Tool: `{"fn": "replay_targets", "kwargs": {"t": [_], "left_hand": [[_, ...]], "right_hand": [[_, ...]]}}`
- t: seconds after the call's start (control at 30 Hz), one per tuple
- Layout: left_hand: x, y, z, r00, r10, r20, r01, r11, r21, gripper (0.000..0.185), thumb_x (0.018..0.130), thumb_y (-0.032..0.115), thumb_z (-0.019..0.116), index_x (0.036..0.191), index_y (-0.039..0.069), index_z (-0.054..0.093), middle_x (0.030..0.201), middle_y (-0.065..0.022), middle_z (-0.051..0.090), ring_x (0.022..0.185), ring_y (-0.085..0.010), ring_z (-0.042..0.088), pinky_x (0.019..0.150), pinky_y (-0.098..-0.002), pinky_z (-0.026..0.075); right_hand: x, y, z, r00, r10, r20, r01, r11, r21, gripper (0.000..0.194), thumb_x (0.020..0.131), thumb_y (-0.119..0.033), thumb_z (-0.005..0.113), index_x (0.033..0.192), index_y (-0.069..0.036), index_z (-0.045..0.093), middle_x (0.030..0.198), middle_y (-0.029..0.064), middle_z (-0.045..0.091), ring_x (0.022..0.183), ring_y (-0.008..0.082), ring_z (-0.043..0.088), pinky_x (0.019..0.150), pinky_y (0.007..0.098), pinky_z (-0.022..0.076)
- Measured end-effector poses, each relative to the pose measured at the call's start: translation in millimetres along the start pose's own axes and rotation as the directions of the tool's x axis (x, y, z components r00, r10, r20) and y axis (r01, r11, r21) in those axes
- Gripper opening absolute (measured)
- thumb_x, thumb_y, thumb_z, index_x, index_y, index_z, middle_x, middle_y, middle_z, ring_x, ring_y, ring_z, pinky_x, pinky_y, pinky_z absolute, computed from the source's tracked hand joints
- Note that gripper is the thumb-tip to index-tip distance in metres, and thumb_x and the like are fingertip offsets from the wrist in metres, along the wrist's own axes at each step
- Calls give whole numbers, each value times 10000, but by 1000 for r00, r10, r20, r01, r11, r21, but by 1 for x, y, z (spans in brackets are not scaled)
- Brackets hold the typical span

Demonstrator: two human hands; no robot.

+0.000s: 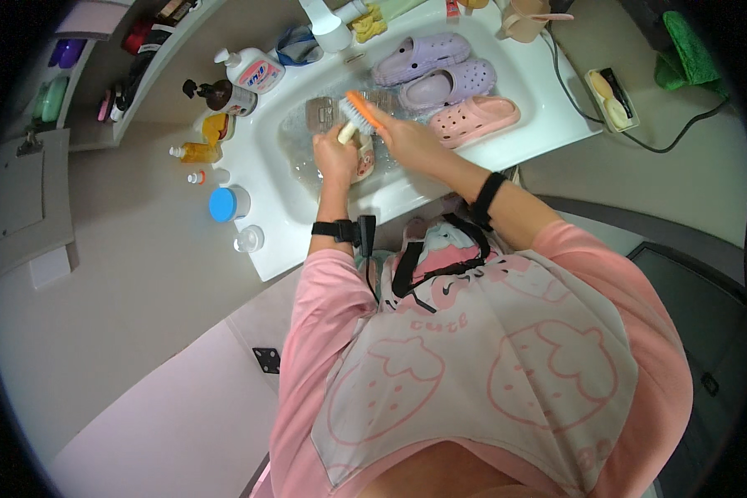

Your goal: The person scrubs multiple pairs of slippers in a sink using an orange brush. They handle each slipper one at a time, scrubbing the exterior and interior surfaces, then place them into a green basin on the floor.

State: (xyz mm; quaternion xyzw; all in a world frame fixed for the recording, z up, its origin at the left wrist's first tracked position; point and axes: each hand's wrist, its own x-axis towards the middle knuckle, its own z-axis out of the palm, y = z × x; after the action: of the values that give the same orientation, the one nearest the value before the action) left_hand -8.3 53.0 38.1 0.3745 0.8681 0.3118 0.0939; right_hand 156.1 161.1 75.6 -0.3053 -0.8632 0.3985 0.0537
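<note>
My right hand [404,140] grips an orange scrub brush [362,111], its white bristles against a cream-coloured shoe [365,155] over the basin. My left hand [336,154] holds that shoe, which my fingers partly hide. Below them lies soapy water [299,140] with a submerged greyish object [322,114]. Two lilac clogs, one farther back [420,56] and one nearer [448,86], rest on the right side of the white sink [544,106]. A pink clog [475,120] lies beside them, nearer me.
Pump bottles [258,71], a yellow sponge [216,129] and a blue-lidded jar [223,204] line the left rim. The faucet [330,28] stands at the back. A cup [523,20], a small tray [611,99] with a cable beside it and a green cloth [681,56] are at the right.
</note>
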Motion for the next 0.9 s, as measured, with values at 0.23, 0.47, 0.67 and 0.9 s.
{"fn": "replay_targets", "kwargs": {"t": [0.23, 0.47, 0.67, 0.9], "left_hand": [[-6, -10, -53, 977, -172, -128, 72, 826, -559, 302, 817, 110, 732, 1107, 29, 719, 987, -131, 713, 883, -208, 662, 814, -327, 518], [-44, -36, -97, 944, -327, -49, 249, 801, -544, 298, 885, 92, 702, 1163, -6, 657, 1041, -68, 703, 880, -140, 647, 787, -290, 521], [-44, -40, -81, 931, -357, -79, 219, 717, -662, 279, 878, 78, 692, 1141, -11, 663, 988, -65, 699, 848, -135, 635, 773, -288, 514], [-45, -37, -73, 881, -464, -88, 251, 617, -746, 278, 878, 49, 703, 1141, -18, 644, 1035, -77, 694, 885, -157, 657, 773, -299, 531]], "right_hand": [[20, 30, 28, 960, -36, 277, 99, 971, -218, 611, 923, -140, 506, 1503, -278, 370, 1034, 217, 697, 941, 400, 676, 769, 504, 531], [22, 28, 18, 872, -33, 489, 270, 864, -424, 463, 917, -127, 526, 1365, -235, 575, 1141, 164, 689, 1042, 350, 659, 850, 437, 516], [11, -27, -11, 948, -272, 167, 208, 923, 324, 489, 989, -205, 463, 1457, -344, 455, 1124, 215, 668, 994, 364, 658, 822, 425, 509], [21, -28, 16, 969, -230, 87, 231, 973, -4, 473, 1005, -246, 475, 1470, -319, 431, 1071, 226, 667, 927, 402, 656, 759, 478, 507]]}}
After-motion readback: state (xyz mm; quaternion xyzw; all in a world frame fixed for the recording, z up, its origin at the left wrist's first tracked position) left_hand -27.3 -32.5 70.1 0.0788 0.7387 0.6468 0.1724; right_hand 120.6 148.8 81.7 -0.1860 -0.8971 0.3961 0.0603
